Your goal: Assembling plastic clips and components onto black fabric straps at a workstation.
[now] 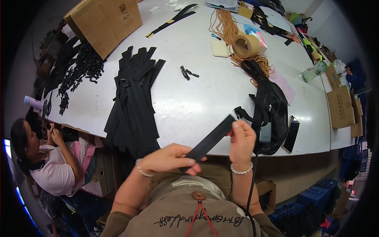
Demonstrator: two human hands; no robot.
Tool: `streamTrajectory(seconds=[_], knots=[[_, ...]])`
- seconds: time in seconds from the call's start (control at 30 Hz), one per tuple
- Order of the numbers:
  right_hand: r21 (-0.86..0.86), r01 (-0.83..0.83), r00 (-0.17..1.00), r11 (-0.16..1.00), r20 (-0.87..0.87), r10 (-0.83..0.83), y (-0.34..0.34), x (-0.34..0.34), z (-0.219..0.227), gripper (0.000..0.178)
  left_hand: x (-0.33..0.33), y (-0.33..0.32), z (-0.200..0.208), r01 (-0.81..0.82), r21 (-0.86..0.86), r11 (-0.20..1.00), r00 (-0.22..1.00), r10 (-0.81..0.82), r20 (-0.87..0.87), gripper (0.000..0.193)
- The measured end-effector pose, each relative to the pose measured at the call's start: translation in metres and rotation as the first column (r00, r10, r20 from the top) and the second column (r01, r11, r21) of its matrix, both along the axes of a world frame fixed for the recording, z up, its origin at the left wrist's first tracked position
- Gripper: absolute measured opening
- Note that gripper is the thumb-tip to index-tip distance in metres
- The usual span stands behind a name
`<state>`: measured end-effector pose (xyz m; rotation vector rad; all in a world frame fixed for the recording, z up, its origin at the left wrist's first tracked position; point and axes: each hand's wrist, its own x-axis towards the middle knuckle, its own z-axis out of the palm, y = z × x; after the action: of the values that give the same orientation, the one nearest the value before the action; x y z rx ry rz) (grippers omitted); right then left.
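Note:
A flat black fabric strap [211, 137] is stretched at a slant between my two hands, above the near edge of the table. My left hand [171, 158] grips its lower end, thumb on top and fingers beneath. At the upper end, my right hand [241, 138] pinches the strap between thumb and fingers. Left of my hands lies a thick pile of similar black straps [134, 102], its near end hanging over the table edge. A few small black plastic pieces [188, 72] rest on the tabletop beyond the strap.
A black mesh bag [272, 114] and a phone [291, 134] lie at the right. Behind them are a tape roll [245, 46] and tan cords [226, 25]. A cardboard box [104, 25] and black buckle-like parts [81, 65] occupy the far left. Another person [55, 166] sits left.

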<state>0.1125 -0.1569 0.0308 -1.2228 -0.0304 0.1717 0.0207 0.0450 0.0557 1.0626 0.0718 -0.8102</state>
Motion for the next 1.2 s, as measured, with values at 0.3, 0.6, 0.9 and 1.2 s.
streamTrajectory(seconds=[0.3,0.6,0.9,1.2], knots=[[-0.712,-0.369,0.735,0.598,0.170,0.656,-0.054,-0.016,0.020,0.058,-0.030,0.077,0.068,0.061,0.878,0.474,0.911,-0.385,0.145,0.014],[-0.227,-0.829,0.550,0.510,-0.172,0.817,0.003,-0.071,-0.025,0.032,0.022,-0.012,0.074,-0.487,0.731,0.477,0.265,-0.717,0.645,0.025],[0.029,-0.692,0.708,0.721,-0.171,0.686,0.006,-0.081,-0.035,0.026,0.028,-0.027,-0.002,-0.480,-0.036,0.877,0.843,0.472,0.257,0.044],[-0.198,-0.457,0.869,0.867,0.107,0.483,-0.012,-0.032,-0.003,0.033,0.021,-0.031,0.007,-0.407,0.090,0.909,0.906,0.389,0.165,0.025]])
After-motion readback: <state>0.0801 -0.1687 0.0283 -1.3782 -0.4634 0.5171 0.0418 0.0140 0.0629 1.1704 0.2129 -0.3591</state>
